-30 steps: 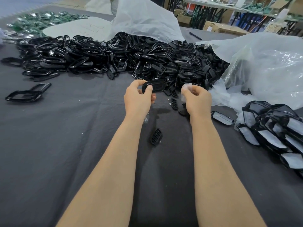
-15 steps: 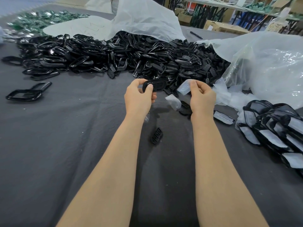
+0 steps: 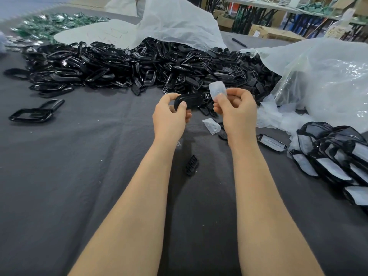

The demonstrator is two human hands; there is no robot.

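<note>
- A workshop table under a dark grey cloth [image 3: 79, 176] fills the view, with shelves and cartons blurred at the back.
- Across the far side lies a long heap of black plastic parts [image 3: 119, 70], partly under a white plastic sheet [image 3: 175, 22]. A clear bag [image 3: 328, 80] slumps at the right.
- Below that bag, at the right edge, sits a stack of black pieces with pale faces [image 3: 338, 156], probably the finished ones.
- The left hand [image 3: 169, 120] is curled round a black shell [image 3: 189, 100], thumb on its near edge, holding it above the cloth just in front of the heap.
- The right hand [image 3: 237, 112] pinches a translucent pad [image 3: 217, 90] between thumb and fingers, upright, just beside the shell's right end.
- A second translucent pad [image 3: 212, 126] lies on the cloth between the wrists, and a small ribbed black piece [image 3: 192, 165] lies nearer the body.
- The step in hand looks like seating the pad in the shell. To do it well:
  - turn the shell's open face up and steady it;
  - match the pad's tapered end to the shell's;
  - lay one edge in first, then press flat along the length so nothing buckles.
</note>
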